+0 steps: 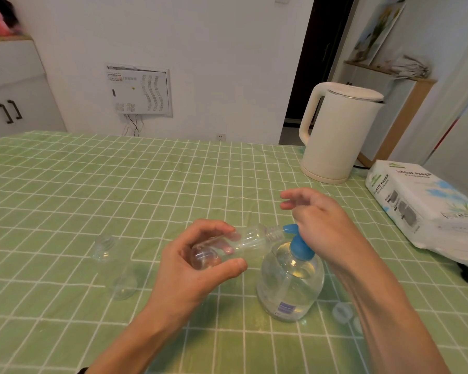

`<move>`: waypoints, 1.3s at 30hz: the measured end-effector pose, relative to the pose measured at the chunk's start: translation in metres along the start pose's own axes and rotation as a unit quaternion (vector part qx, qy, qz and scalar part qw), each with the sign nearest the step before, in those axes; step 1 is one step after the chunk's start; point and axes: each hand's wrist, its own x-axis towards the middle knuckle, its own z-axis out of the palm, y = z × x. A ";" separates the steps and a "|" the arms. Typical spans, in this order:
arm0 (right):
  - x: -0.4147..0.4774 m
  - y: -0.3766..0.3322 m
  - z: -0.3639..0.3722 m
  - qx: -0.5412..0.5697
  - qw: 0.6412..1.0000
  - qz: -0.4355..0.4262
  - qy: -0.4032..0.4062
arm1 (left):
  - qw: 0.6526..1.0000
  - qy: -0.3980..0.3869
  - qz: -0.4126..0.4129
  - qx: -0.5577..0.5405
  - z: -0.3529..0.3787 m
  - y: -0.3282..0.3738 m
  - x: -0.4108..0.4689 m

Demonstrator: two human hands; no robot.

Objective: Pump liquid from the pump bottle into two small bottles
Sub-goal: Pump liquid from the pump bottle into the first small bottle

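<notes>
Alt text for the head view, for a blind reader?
The left hand holds a small clear bottle on its side, mouth at the blue spout of the pump bottle; the right hand rests on its top.

A: What room is this?
B: A white wall (200,49) spans twelve o'clock, with a white vented panel (139,90) at eleven and a socket (220,137) low at twelve.
A: Furniture?
B: A table (119,171) in green checked cloth fills the lower half. A white cabinet (16,90) with dark handles stands at ten. A dark doorway (316,63) opens at one. A wooden shelf (376,68) at two holds a leaning picture (378,31).
A: Light?
B: Soft, even.
</notes>
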 end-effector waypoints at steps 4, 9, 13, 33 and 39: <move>-0.001 -0.001 -0.001 0.003 1.000 -0.017 0.003 | 1.000 0.003 0.003 0.004 -0.001 -0.001 0.001; 0.000 0.002 0.002 0.007 1.000 0.005 0.001 | 1.000 0.003 0.008 0.002 -0.001 0.000 0.002; 0.000 0.005 0.005 0.002 1.000 0.012 -0.007 | 1.000 0.003 0.009 -0.005 -0.001 0.000 0.001; 0.000 0.005 0.004 0.004 0.999 -0.017 -0.029 | 1.000 0.004 0.006 0.001 -0.002 -0.001 0.001; -0.004 -0.001 -0.004 -0.073 0.996 -0.050 -0.005 | 1.000 -0.004 -0.003 0.014 -0.002 -0.004 0.001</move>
